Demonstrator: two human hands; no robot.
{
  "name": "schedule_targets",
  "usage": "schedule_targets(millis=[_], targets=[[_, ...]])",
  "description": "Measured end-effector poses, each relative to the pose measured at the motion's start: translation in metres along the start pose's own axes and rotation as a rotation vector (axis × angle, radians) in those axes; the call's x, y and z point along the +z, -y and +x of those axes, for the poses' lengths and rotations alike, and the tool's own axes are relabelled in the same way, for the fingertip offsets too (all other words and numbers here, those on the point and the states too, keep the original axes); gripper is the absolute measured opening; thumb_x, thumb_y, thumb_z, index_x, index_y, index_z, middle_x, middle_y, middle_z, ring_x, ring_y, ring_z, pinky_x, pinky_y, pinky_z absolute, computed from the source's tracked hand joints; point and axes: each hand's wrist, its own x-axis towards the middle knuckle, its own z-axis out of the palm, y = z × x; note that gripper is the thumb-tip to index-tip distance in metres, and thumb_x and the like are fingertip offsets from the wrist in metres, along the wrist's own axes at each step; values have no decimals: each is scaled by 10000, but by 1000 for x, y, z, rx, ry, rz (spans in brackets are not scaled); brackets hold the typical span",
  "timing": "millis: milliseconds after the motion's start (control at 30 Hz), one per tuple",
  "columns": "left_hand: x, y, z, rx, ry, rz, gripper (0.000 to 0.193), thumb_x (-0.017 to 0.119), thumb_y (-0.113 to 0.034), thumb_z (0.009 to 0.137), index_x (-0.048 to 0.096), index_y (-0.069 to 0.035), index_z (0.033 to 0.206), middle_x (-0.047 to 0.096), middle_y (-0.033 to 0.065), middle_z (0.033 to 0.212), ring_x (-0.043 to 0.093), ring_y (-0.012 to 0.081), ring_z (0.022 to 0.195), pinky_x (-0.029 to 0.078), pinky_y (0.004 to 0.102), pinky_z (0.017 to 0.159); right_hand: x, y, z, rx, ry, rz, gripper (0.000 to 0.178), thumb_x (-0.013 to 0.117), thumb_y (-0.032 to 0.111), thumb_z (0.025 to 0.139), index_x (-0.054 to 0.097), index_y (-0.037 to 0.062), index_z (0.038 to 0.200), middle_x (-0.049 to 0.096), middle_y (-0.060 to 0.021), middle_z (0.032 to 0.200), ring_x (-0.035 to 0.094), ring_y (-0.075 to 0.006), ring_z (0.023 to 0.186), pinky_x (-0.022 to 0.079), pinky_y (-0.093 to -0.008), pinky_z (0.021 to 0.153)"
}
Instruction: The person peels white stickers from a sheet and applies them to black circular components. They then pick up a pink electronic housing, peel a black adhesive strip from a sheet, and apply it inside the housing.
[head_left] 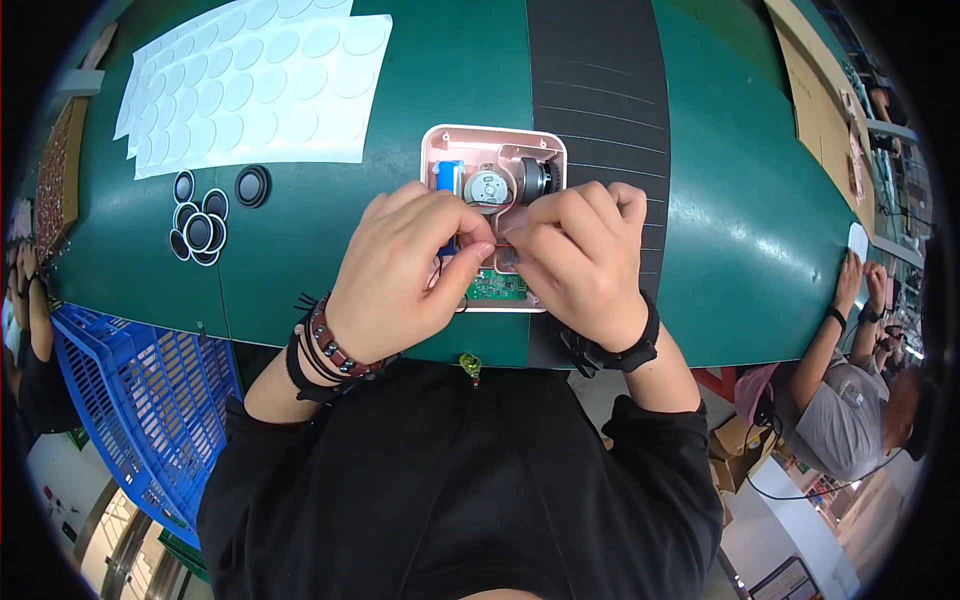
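A pale pink plastic housing (433, 140) lies open-side up on the green table, close to its front edge. Inside it sit a blue battery-like block (449, 176), a round silver motor (487, 188), a dark round part (535, 178) and a green circuit board (497, 286). Both hands work over the housing. My left hand (410, 265) pinches with thumb and forefinger near its middle, beside thin wires. My right hand (585, 262) is closed just to the right, its fingertips close to the left ones. What either pinch holds is too small to make out.
White sheets of round stickers (260, 95) lie at the back left. Several black discs with white rims (199, 232) are grouped at the left. A dark lined mat strip (598, 90) crosses the table. A blue crate (150, 400) stands lower left. Another person (845, 415) sits at the right.
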Motion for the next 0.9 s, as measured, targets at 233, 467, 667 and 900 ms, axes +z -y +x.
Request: schedule_targets(millis=[233,467,667,900], targets=[[2,-10,0,-40,13,123,61,641,-117,827,582,-116,844,585,-19,727,553,175,769,330,336,730,-1,10,-8,-85,-71,-287,152,693,112,659,617,154,783,584,45,890,548,-119,765,302,-354,780],[3,-10,0,-108,9,37,60,639,-120,827,580,-123,840,586,-32,722,548,159,770,309,337,757,-2,12,-1,-38,-94,-191,166,679,90,685,610,133,830,588,23,894,571,-139,767,360,-387,833],[0,-10,1,-127,36,5,55,639,-118,812,587,-123,829,579,-39,718,535,153,758,302,343,768,5,1,-7,-122,-135,194,193,683,57,690,586,76,855,603,-34,914,588,-189,789,452,-327,757],[2,-6,2,-81,55,1,40,636,-127,805,606,-133,832,579,-57,700,525,144,756,285,343,767,9,6,-7,63,-153,389,220,704,-37,684,570,9,852,587,-96,928,593,-246,762,487,-333,666]])
